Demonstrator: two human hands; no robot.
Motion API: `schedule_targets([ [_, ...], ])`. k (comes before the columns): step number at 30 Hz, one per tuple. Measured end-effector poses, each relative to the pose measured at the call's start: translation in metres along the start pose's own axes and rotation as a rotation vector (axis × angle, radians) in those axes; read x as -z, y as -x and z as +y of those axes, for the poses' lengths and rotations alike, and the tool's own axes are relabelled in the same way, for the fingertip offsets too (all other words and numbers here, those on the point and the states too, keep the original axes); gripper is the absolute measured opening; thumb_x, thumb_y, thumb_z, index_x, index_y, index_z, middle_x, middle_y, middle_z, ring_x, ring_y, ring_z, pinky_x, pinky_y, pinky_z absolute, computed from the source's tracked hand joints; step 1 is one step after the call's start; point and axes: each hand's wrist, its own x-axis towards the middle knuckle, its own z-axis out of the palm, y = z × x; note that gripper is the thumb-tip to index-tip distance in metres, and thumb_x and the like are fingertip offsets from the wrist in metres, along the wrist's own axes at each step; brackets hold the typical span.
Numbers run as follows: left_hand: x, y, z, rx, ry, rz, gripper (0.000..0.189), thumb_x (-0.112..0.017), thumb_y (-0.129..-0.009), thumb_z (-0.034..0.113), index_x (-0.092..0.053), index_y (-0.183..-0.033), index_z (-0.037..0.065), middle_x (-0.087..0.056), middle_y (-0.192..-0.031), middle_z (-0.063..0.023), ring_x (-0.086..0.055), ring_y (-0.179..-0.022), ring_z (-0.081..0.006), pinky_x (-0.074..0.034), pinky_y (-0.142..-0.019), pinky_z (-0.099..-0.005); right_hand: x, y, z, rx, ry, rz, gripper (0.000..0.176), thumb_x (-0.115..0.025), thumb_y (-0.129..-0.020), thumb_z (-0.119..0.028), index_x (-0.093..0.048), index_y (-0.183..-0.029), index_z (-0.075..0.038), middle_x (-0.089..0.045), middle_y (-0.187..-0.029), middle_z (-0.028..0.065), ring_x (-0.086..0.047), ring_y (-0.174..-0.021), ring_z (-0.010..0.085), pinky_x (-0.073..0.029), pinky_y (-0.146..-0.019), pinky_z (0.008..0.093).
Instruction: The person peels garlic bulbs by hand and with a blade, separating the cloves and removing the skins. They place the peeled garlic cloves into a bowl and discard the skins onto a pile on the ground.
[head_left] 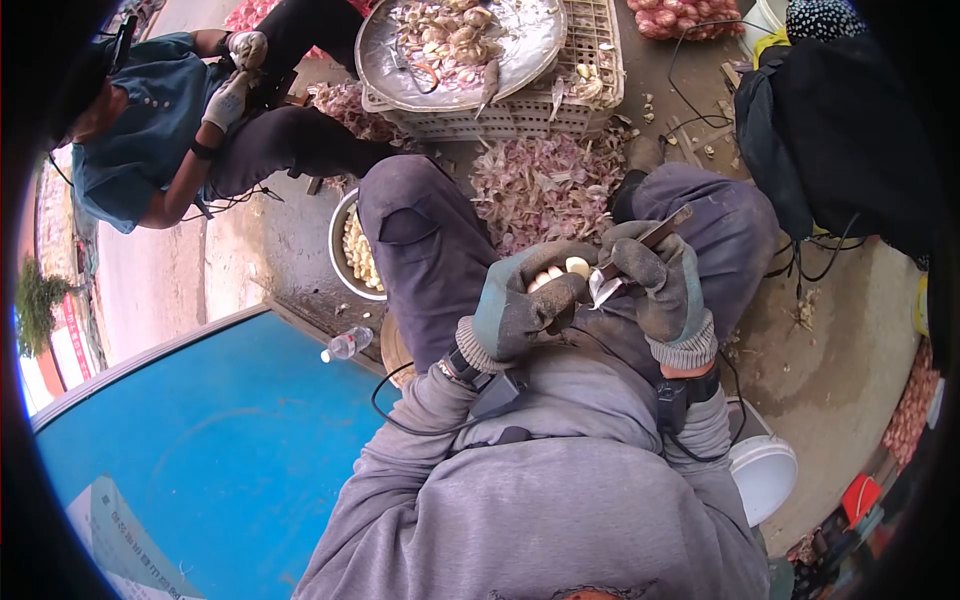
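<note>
My left hand, in a grey and teal work glove, is closed around several peeled garlic cloves. One more pale clove sits at its fingertips. My right hand, gloved alike, grips a small knife by its brown handle, its blade pointing toward the left hand. A piece of whitish garlic skin hangs by the blade. Both hands are close together above my lap. On the ground between my legs lies a heap of pinkish garlic skins.
A round metal tray of garlic rests on a plastic crate. A bowl of peeled cloves stands left of my knee, near a plastic bottle and a blue board. A co-worker with white gloves sits at left.
</note>
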Motion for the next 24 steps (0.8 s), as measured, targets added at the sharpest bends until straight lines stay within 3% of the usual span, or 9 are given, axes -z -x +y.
schedule_targets([
  [2,0.006,0.001,0.000,0.118,0.382,-0.089,0.040,-0.066,-0.100,0.023,-0.062,-0.131,-0.002,-0.065,-0.087,-0.0057,-0.052,-0.055,-0.0064,-0.040,-0.049,-0.0219,-0.005,0.000,-0.003,-0.038,-0.052,-0.037,0.027,-0.076,-0.091,-0.014,-0.069,-0.109,0.004,-0.071,-0.087,0.0070,-0.070,-0.074,0.0148,-0.060,-0.066,0.0275],
  [6,0.028,0.010,0.009,0.133,0.626,-0.007,0.039,-0.064,-0.099,0.018,-0.060,-0.131,-0.003,-0.067,-0.088,-0.0111,-0.053,-0.054,-0.0072,-0.040,-0.048,-0.0203,-0.018,0.006,-0.014,-0.128,0.074,-0.081,0.025,-0.074,-0.091,-0.014,-0.068,-0.107,0.004,-0.070,-0.087,0.0070,-0.069,-0.073,0.0136,-0.059,-0.064,0.0278],
  [9,0.066,0.026,0.027,-0.103,0.560,0.122,0.041,-0.066,-0.097,0.020,-0.060,-0.132,0.000,-0.067,-0.088,-0.0106,-0.055,-0.054,-0.0097,-0.042,-0.047,-0.0198,-0.013,0.001,-0.013,-0.128,0.240,-0.002,0.024,-0.074,-0.090,-0.011,-0.068,-0.107,0.005,-0.070,-0.087,0.0069,-0.068,-0.072,0.0130,-0.059,-0.064,0.0281],
  [11,0.090,0.038,0.037,-0.183,0.504,0.365,0.040,-0.064,-0.098,0.023,-0.061,-0.132,0.002,-0.066,-0.086,-0.0089,-0.054,-0.052,-0.0092,-0.041,-0.045,-0.0209,-0.004,-0.005,-0.007,-0.081,0.271,-0.074,0.025,-0.073,-0.091,-0.014,-0.068,-0.108,0.004,-0.069,-0.088,0.0049,-0.065,-0.072,0.0115,-0.056,-0.066,0.0272],
  [13,0.132,0.048,0.034,-0.237,0.445,0.474,0.044,-0.065,-0.098,0.028,-0.058,-0.133,0.001,-0.065,-0.086,-0.0079,-0.056,-0.055,-0.0101,-0.043,-0.047,-0.0219,-0.002,-0.011,-0.003,-0.023,0.437,-0.062,0.027,-0.074,-0.092,-0.017,-0.068,-0.108,0.003,-0.068,-0.091,0.0032,-0.064,-0.074,0.0107,-0.053,-0.069,0.0259],
  [17,0.202,0.068,-0.016,-0.102,0.327,0.807,0.042,-0.057,-0.104,0.027,-0.055,-0.136,0.000,-0.062,-0.082,-0.0054,-0.052,-0.054,-0.0094,-0.039,-0.046,-0.0221,-0.009,-0.023,0.003,-0.027,0.527,-0.095,0.030,-0.074,-0.092,-0.020,-0.068,-0.110,0.003,-0.069,-0.092,0.0029,-0.064,-0.078,0.0107,-0.052,-0.072,0.0249],
  [20,0.241,0.081,-0.083,-0.016,0.403,0.947,0.038,-0.056,-0.104,0.030,-0.058,-0.126,0.000,-0.061,-0.080,-0.0060,-0.052,-0.053,-0.0114,-0.041,-0.045,-0.0256,-0.003,-0.028,0.012,-0.068,0.563,-0.081,0.031,-0.073,-0.092,-0.020,-0.068,-0.112,0.004,-0.069,-0.093,0.0034,-0.065,-0.079,0.0107,-0.052,-0.072,0.0253],
  [22,0.263,0.087,-0.125,0.064,0.530,0.906,0.020,-0.061,-0.097,0.026,-0.063,-0.091,0.007,-0.060,-0.076,-0.0058,-0.052,-0.051,-0.0124,-0.040,-0.043,-0.0272,0.000,-0.030,0.016,-0.085,0.591,-0.054,0.032,-0.071,-0.094,-0.020,-0.067,-0.113,0.005,-0.070,-0.093,0.0043,-0.065,-0.080,0.0108,-0.053,-0.072,0.0253],
  [24,0.269,0.085,-0.132,0.156,0.493,0.979,0.021,-0.061,-0.096,0.026,-0.059,-0.085,0.009,-0.059,-0.074,-0.0057,-0.052,-0.050,-0.0131,-0.040,-0.043,-0.0278,-0.002,-0.027,0.017,-0.073,0.630,-0.067,0.031,-0.069,-0.095,-0.020,-0.067,-0.113,0.005,-0.070,-0.093,0.0047,-0.065,-0.080,0.0108,-0.053,-0.071,0.0252],
])
